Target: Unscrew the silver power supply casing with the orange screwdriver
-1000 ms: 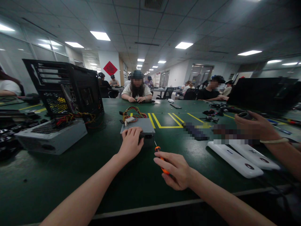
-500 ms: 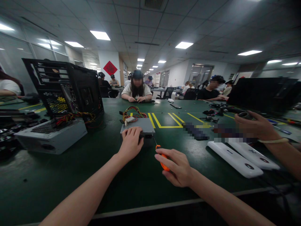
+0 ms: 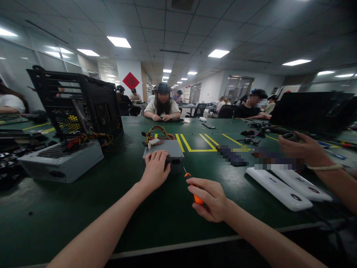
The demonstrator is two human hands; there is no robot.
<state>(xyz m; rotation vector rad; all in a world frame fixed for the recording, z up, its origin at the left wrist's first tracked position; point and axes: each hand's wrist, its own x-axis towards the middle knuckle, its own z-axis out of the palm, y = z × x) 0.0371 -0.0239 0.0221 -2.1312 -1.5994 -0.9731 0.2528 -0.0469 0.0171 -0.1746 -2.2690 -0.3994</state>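
A grey computer power supply [image 3: 175,147] sits on the green table, its coloured cables [image 3: 161,133] bunched on top at the back. My left hand [image 3: 155,168] grips its near left part, fingers over the top and thumb against the front face beside the socket. My right hand [image 3: 210,199] is closed around the orange handle of a screwdriver [image 3: 198,200]. The thin shaft points up and left to the front face's right edge; whether its tip touches a screw is too small to tell.
On the left stand a black computer case [image 3: 103,108] and a second power supply [image 3: 64,167]. White power banks [image 3: 279,190] lie at right, near another person's hand [image 3: 315,149] holding a dark round object. A dark monitor [image 3: 309,111] stands behind. A person [image 3: 163,106] sits opposite.
My right hand and the screwdriver handle have shifted slightly right and down, and the fingers have turned a little on the handle. My left hand and the power supply have stayed put.
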